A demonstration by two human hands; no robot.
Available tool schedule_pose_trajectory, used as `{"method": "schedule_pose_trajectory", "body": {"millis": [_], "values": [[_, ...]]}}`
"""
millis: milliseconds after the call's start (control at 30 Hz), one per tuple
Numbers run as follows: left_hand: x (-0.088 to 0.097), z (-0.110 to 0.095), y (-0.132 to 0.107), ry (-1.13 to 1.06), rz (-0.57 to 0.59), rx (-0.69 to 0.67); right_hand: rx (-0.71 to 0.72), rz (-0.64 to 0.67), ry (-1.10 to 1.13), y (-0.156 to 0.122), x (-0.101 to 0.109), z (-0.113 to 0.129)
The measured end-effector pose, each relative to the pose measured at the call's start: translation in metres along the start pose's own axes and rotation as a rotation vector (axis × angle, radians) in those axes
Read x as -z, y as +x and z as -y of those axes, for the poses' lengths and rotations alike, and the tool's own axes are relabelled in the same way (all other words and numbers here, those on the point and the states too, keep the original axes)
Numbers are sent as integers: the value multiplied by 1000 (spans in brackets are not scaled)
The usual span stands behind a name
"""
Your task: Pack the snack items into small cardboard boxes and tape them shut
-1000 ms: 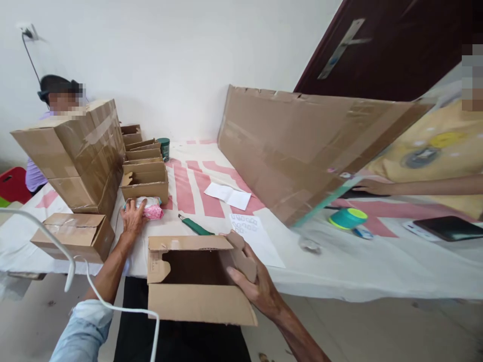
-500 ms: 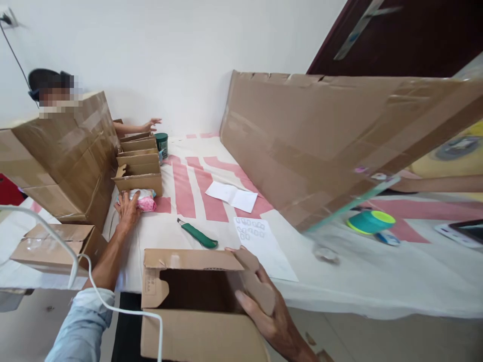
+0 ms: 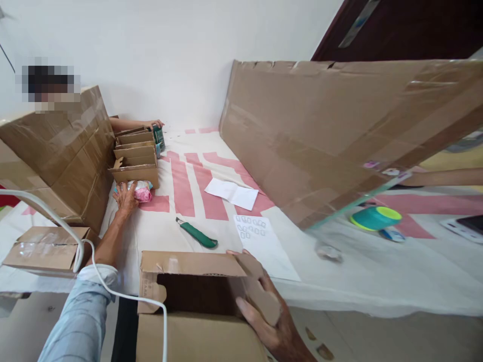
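My left hand point(image 3: 126, 197) reaches to the left of the table, its bent fingers over the left end of a crumpled pink-and-white packet point(image 3: 143, 194). The packet lies against the front of a row of open cardboard boxes point(image 3: 136, 176). At the table's near edge, an open cardboard box point(image 3: 196, 332) has its dark opening facing up; its contents are hidden. My right hand point(image 3: 269, 311) grips its right side flap, thumb inside and fingers behind. Just beyond the box lies a green utility knife point(image 3: 198, 234), its blade tip showing.
Large cardboard panels stand at left point(image 3: 64, 156) and right point(image 3: 302, 136). A closed small box point(image 3: 47, 249) and a white cable point(image 3: 124, 305) are near my left arm. Papers point(image 3: 232, 193), a teal tape roll point(image 3: 375, 218) and a phone point(image 3: 470, 226) lie about. A co-worker's hand point(image 3: 155, 123) touches a green tub point(image 3: 158, 137).
The co-worker's hand at the back left has come down onto the green tub. My left hand stays at the packet and my right hand keeps the box, with the view slightly shifted.
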State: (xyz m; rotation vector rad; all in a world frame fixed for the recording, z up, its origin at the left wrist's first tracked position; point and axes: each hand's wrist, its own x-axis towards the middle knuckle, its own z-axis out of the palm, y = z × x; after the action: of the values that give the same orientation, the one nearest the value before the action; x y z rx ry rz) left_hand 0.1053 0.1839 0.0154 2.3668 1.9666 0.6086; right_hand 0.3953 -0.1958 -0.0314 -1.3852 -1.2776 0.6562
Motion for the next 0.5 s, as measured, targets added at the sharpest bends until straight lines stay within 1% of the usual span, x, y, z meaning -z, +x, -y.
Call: {"method": "schedule_pose_trajectory", "body": {"millis": [67,167,267,367,400,433,500], "values": [[4,-2,-1,-23,-6,9,6,-3,-5,1,0,3],[14,-7,-9,-142,-52,14,4,4,-14,4,-1,8],[27,-11,-32,-241,-83,-30,-1,-13,-2,7,0,13],[42,-4,-75,-356,-95,-112,-17,-66,7,15,-2,15],[46,2,-92,-453,-102,-134,-23,-82,5,20,-3,16],[51,8,-111,-561,-120,-123,-28,-99,1,27,-4,17],[59,22,-150,-703,-163,-33,-27,-127,-6,45,-10,18]]}}
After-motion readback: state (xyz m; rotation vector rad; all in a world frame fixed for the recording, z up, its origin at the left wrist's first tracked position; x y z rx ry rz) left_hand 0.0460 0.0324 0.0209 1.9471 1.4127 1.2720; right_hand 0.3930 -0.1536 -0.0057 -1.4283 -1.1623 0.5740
